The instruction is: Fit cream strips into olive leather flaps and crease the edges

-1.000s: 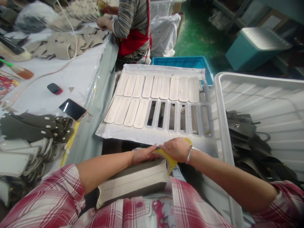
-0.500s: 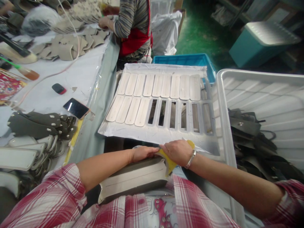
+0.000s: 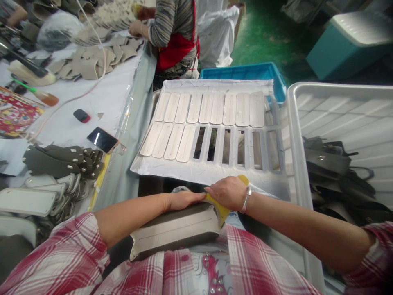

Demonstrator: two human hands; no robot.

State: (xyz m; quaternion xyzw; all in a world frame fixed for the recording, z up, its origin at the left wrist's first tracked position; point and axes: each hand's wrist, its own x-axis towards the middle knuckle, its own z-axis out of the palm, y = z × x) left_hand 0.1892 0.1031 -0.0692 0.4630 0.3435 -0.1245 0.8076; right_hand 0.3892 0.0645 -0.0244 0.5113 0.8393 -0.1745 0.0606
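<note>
A grey, leather-like folded piece with a long off-white panel (image 3: pixel 175 232) lies across my lap. My left hand (image 3: pixel 181 200) is closed over its far edge, the fingers partly hidden behind it. My right hand (image 3: pixel 227 192) grips a flat yellow scraper-like piece (image 3: pixel 223 211), its lower part pressed against the right end of the grey piece. The tips of both hands nearly meet there. Just beyond stands a white-covered board (image 3: pixel 199 171) with rectangular cutouts. Rows of pale, round-cornered strips (image 3: pixel 242 110) lie on it, and several cutouts in the front row show uncovered.
To the left, a table (image 3: pixel 72 135) carries a phone (image 3: pixel 102 139), stacked dark pieces (image 3: pixel 58 162) and pale framed parts (image 3: pixel 29 200). At the right is a white crate (image 3: pixel 296 135) with dark pieces inside. A co-worker (image 3: pixel 175 41) and a blue bin (image 3: pixel 239 73) are beyond the board.
The camera view has shifted slightly, so the board and table appear a little farther right. Both hands keep their hold, with almost no visible movement against the grey piece.
</note>
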